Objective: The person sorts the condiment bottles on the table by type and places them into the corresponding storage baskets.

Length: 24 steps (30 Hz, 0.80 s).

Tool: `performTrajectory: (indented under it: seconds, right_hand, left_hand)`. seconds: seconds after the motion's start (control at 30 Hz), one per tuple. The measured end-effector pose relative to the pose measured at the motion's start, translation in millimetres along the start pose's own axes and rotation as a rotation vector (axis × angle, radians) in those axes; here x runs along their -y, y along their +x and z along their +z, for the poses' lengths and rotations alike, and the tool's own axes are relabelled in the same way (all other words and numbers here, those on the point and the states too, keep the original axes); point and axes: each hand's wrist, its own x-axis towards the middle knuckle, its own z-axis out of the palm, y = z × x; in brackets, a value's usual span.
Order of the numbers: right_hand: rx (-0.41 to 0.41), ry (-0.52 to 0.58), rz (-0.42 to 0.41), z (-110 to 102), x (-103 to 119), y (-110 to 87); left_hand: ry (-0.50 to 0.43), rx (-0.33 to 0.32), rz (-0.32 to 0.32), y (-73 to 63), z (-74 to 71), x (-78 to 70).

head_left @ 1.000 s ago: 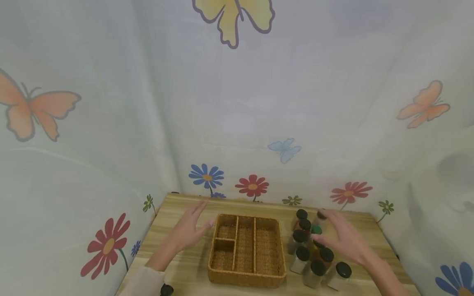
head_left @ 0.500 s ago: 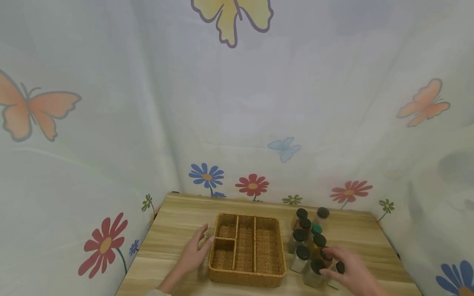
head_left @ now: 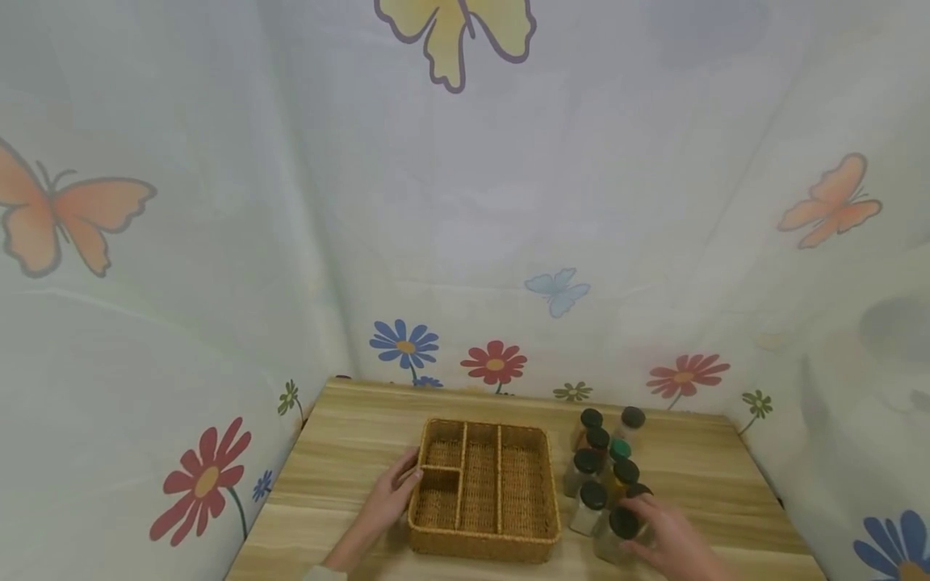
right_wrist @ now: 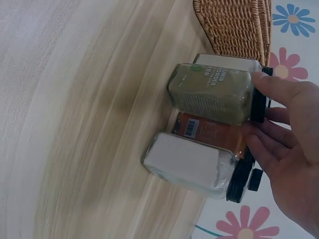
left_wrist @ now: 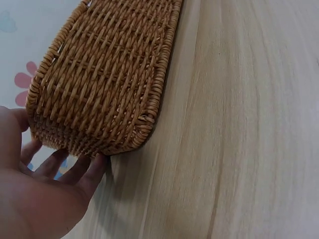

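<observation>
Wood-grain table (head_left: 341, 452) sat inside a white curtain enclosure printed with flowers and butterflies. Head view: wicker basket (head_left: 485, 545) with dividers at table centre, a cluster of black-capped spice jars (head_left: 590, 472) just right of it. Left hand (head_left: 388, 499) lay against the basket's left wall, fingers fairly straight, not gripping. Right hand (head_left: 664, 539) was on the nearest jars at the cluster's front. Left wrist view: fingertips (left_wrist: 94, 172) touched the basket's (left_wrist: 107, 74) lower wall, palm on the table, nothing clasped. Right wrist view: right hand (right_wrist: 291, 154) had thumb on the green-powder jar (right_wrist: 212, 93) near its cap and fingers against the caps of the orange-powder jar (right_wrist: 212, 135) and white-powder jar (right_wrist: 187, 164); the grip looked loose, fingers only lightly curled, not clamped.
</observation>
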Motion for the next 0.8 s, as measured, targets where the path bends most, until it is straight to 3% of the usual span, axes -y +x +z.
performTrajectory:
  seconds: [0.23,0.37,0.5,0.63,0.8]
  right_hand:
    - [0.031,-0.015,0.029,9.4,-4.1,3.4]
    - [0.075,0.042,0.057,10.3,-4.2,6.2]
    - [0.081,0.053,0.008,8.3,-4.6,5.4]
    - [0.074,0.116,-0.038,-2.8,-2.5,5.3]
    - [0.063,0.243,-0.058,-35.5,16.2,19.7]
  left_hand:
    - [-0.076,0.058,-0.07,2.5,-2.9,6.5]
    - [-0.049,0.048,-0.087,2.2,-2.5,8.1]
    - [-0.058,0.051,-0.096,1.0,-0.8,8.2]
    - [-0.082,0.068,-0.098,0.4,0.1,5.4]
    - [-0.08,0.06,-0.106,0.1,-3.6,2.3]
